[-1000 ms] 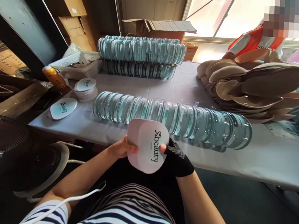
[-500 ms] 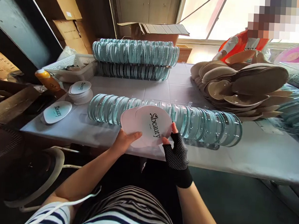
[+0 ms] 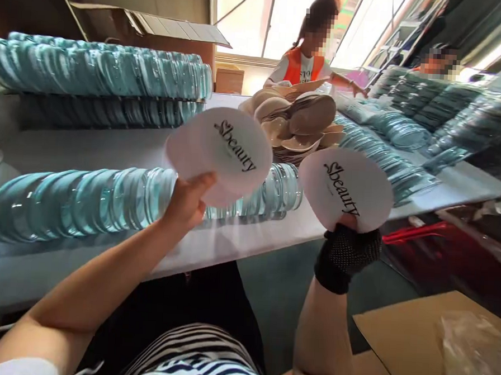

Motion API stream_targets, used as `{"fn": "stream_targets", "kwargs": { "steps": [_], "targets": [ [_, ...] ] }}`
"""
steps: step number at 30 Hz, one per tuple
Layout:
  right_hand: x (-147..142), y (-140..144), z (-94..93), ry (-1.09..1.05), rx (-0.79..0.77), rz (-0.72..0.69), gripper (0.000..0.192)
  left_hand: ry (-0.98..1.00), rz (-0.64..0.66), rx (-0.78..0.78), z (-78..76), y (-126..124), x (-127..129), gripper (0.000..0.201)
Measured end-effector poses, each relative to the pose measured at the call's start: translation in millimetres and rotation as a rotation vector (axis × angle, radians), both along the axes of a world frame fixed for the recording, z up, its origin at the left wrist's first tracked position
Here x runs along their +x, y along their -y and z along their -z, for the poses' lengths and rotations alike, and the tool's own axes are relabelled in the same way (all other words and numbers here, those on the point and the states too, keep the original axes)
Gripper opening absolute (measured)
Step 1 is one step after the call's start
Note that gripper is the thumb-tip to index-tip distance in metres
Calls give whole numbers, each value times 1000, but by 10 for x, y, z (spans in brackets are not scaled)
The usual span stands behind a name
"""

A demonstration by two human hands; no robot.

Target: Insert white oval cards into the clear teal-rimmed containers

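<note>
My left hand (image 3: 187, 202) is bare and grips the lower edge of a stack of white rounded cards (image 3: 219, 152) printed "Sbeauty", held up over the table. My right hand (image 3: 347, 249), in a black fingerless glove, holds a single white "Sbeauty" card (image 3: 346, 187) apart from the stack, off the table's front edge. Behind both cards a long row of clear blue-tinted round lids (image 3: 85, 201) lies on its side across the white table (image 3: 239, 243).
More rows of clear lids (image 3: 97, 70) are stacked at the back left and others (image 3: 404, 134) at the right. A heap of beige oval pieces (image 3: 300, 123) sits mid-table. A person in an orange vest (image 3: 301, 67) works behind it. A cardboard box (image 3: 414, 341) stands at lower right.
The view has swung to the right. My right hand has pulled one card off the stack and moved it right, while my left hand has lifted the remaining stack higher.
</note>
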State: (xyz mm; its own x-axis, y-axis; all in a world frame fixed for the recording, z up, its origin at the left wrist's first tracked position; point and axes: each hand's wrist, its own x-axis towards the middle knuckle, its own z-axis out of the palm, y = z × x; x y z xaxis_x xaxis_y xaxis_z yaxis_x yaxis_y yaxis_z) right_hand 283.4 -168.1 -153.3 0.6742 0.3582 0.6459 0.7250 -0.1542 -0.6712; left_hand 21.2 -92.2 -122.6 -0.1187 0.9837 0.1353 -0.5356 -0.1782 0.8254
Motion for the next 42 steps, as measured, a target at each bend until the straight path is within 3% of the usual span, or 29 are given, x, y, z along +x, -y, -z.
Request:
{"fn": "stream_targets", "kwargs": {
  "steps": [2,5,8,10,14,18,20,25,27,35,37,39,42],
  "targets": [
    [228,101,-19,91,-112,54,49,54,108,87,-174,-280,374,60],
    [278,234,19,161,-304,30,47,125,274,97,-309,-656,992,50],
    [248,307,31,265,-418,-18,46,173,378,46,-284,-929,1477,41],
    [260,294,7,349,-500,-54,45,173,415,-18,-209,-1039,1645,36],
    [292,12,-29,462,-705,-215,33,131,401,-155,-70,-1091,1643,31],
    [249,-383,1,462,-885,-328,32,132,357,-176,-61,-1033,1499,33],
    [225,-449,20,407,-866,-360,34,143,339,-180,-74,-1009,1457,33],
    [169,-355,109,278,-544,-337,26,146,328,-188,-60,-983,1446,37],
    [114,-384,155,278,-494,-320,24,148,318,-178,-45,-982,1455,40],
    [-73,-608,126,448,-786,-389,28,164,277,-171,-21,-1006,1462,39],
    [-29,-604,116,312,-813,-484,25,169,265,-163,-18,-996,1469,39],
    [34,-619,132,-2,-787,-704,23,171,244,-151,-7,-979,1480,39],
    [109,-675,167,-450,-684,-1050,40,162,210,-127,33,-971,1504,37]
  ]
}}
